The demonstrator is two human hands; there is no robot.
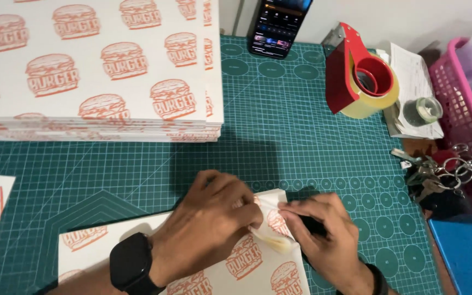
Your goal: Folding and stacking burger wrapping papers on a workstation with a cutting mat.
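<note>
Thing: flat white cardboard sheet [230, 267] with red burger prints, lying on the green cutting mat [279, 136] at the near edge | Left hand [206, 221]: fingers closed, pinching the sheet's top corner | Right hand [323, 232]: fingertips pressing a yellowish tape strip [273, 240] onto that corner | Stack of matching sheets [94, 71] far left.
</note>
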